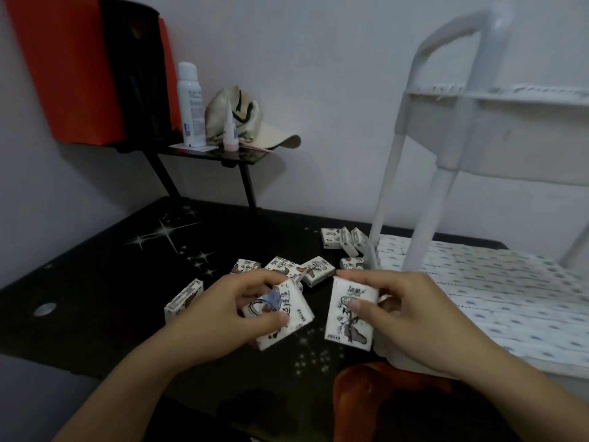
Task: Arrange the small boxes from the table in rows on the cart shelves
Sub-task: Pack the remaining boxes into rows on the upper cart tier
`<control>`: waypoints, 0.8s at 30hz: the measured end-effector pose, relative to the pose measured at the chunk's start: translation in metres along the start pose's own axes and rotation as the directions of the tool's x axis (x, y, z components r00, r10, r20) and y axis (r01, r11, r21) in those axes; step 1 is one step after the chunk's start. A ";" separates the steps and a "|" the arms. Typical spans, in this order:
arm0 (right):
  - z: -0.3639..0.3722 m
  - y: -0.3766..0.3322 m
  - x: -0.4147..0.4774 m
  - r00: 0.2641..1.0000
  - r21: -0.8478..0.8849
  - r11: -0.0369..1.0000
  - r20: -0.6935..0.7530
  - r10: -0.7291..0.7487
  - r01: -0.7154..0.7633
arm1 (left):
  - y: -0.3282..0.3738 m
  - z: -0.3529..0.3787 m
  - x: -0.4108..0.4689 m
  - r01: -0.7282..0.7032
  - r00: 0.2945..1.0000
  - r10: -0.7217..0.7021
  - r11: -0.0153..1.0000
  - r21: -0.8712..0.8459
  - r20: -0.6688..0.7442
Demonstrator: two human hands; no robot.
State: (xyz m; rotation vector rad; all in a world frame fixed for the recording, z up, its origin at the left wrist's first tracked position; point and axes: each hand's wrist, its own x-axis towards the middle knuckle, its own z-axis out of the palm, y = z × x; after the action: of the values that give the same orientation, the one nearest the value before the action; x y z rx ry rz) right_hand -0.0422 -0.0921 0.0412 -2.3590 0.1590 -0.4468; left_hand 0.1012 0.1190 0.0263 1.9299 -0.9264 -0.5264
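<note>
Black glossy tabletop [95,282], printed with white star sparkles, spreads beneath and to the left of a white plastic cart with round tubular posts [411,199]. The cart's lower shelf [384,349] carries close rows of small white boxes with blue marks [497,298]. Its upper shelf [497,100] is seen from below, so what lies on it cannot be told.

Far left of the cart, against the wall, hangs an orange and black bag [79,74]. Beside it is a raised black shelf [223,154] with a beige cap [255,122], a tall white spray can [190,103] and a small white tube [230,129].

Just left of the cart's front corner, both hands are lifted above the tabletop. The right hand [414,317], nearest the cart, grips an illustrated white box [349,317] upright, fingers curled over its top and thumb on its face. The left hand [220,317], farther from the cart, pinches a second illustrated white box [280,317], tilted, between fingers and thumb.

Loose illustrated boxes lie on the tabletop: three [344,239] touching the cart's far-left post, a scattered cluster [287,266] near that post behind the hands, and one on its edge [184,298] well left of the cart.
</note>
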 end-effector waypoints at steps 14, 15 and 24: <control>-0.173 -0.042 -0.097 0.939 -0.122 0.989 -0.321 -0.123 0.087 | 0.189 0.053 0.020 -0.412 0.850 0.431 0.902 -0.129 0.303; -0.189 -0.046 -0.099 0.926 -0.126 0.987 -0.352 -0.139 0.100 | 0.208 0.055 0.024 -0.436 0.841 0.451 0.892 -0.120 0.298; -0.334 -0.049 -0.104 0.775 -0.099 0.994 -0.624 -0.104 0.054 | 0.379 0.077 0.088 -0.589 0.780 0.562 0.808 0.020 0.276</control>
State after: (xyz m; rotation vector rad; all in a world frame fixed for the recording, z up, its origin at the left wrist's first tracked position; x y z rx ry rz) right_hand -0.2609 -0.2439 0.2742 -2.2015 0.3917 -1.2912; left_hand -0.0442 -0.1093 0.3160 1.5606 -1.6731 -0.3646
